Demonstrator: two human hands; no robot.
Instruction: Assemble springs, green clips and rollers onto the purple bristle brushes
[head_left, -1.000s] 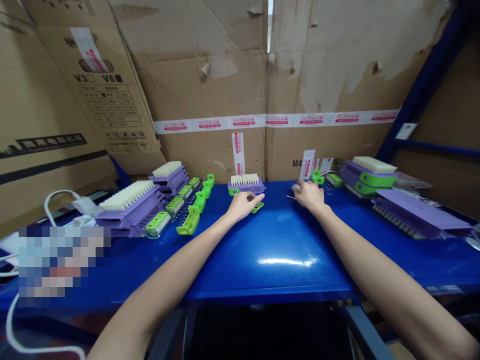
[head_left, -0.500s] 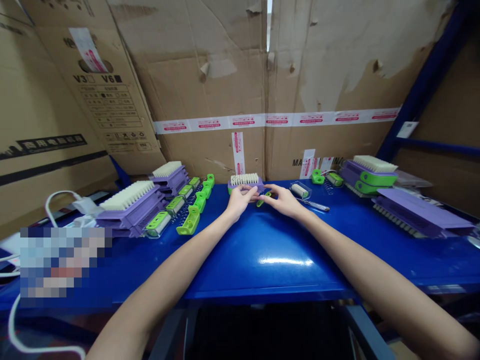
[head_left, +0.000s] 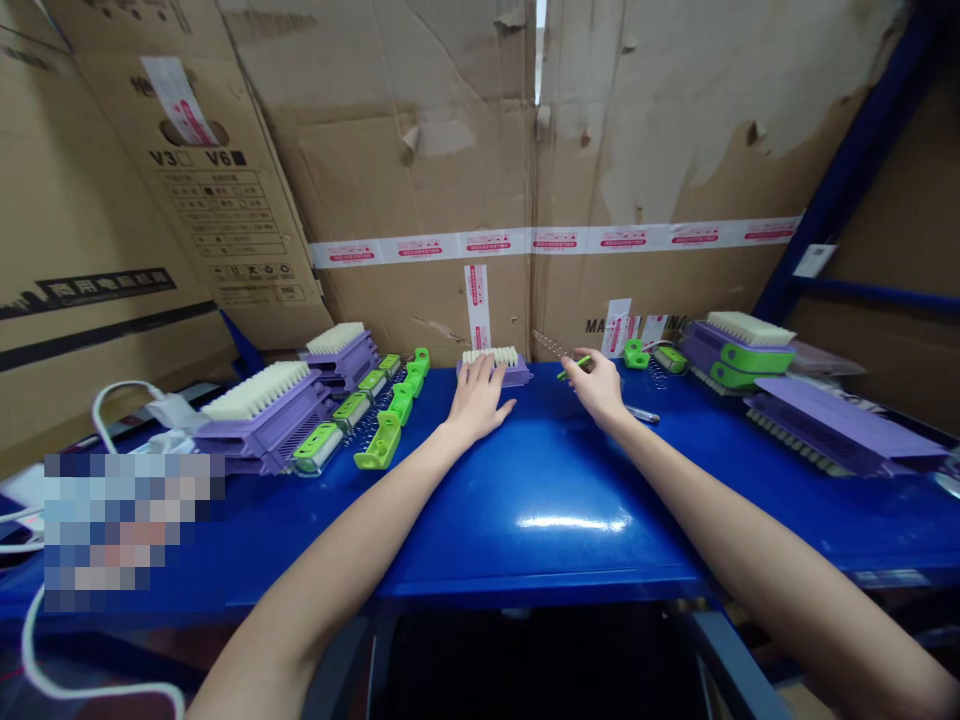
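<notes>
Nearest, well below the right hand's grip, runs the smooth front edge of the blue table, its glossy top throwing back a white glare. Far to the left of the grip curls a smooth white cable. Beyond it sits a ribbed purple housing topped by a cream, toothed slab. Well to the right of the grip lies a flat-sided purple piece with a row of pale teeth below.

Just below and right of the grip, a slim tool with a glassy-looking handle shows partly behind the wrist. Left of both hands run a line of moulded green caps, hollow and notched, and a line of green-topped, pale-bodied blocks.

The right hand has thumb and fingers pinched together on a thin green strip; a fine, wiry row of teeth slants up-left from the fingertips. Left of that grip, the left hand lies with fingers extended and thumb apart, over the front of a purple brush with short cream bristles.

Behind the grip stands creased, torn brown cardboard, crossed by printed tape.
</notes>
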